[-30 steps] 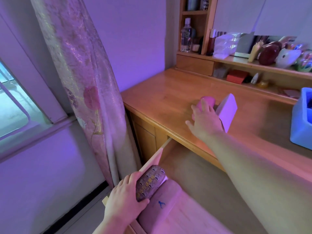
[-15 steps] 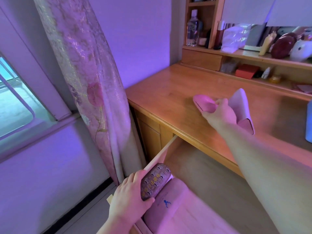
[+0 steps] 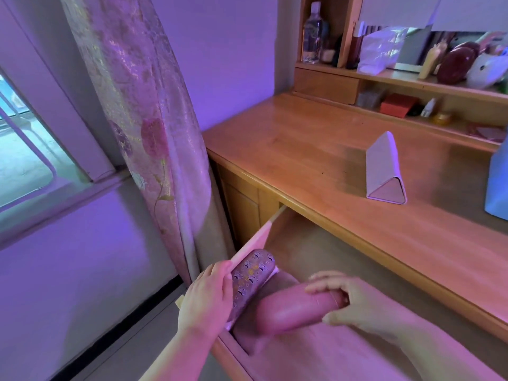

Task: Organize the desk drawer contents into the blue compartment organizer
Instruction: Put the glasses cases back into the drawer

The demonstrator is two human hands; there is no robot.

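Note:
The desk drawer [image 3: 308,248] stands pulled out below the desktop. My left hand [image 3: 206,295] grips a patterned glasses case [image 3: 251,279] that leans on the drawer's left wall. My right hand [image 3: 354,306] holds a pink glasses case [image 3: 291,312], which lies over a dull purple case [image 3: 253,325] in the drawer's front left corner. A pale triangular folding case [image 3: 384,169] stands alone on the wooden desktop [image 3: 302,149]. Only a corner of the blue organizer [image 3: 499,185] shows at the right edge.
A floral curtain [image 3: 143,119] hangs just left of the desk, beside a window [image 3: 24,149]. Shelves [image 3: 398,81] at the back carry a bottle, a plastic bag, a red box and several small items.
My right hand lifted the pink case off the desktop and brought it down into the drawer, leaving the triangular case standing. My left hand stayed on the patterned case.

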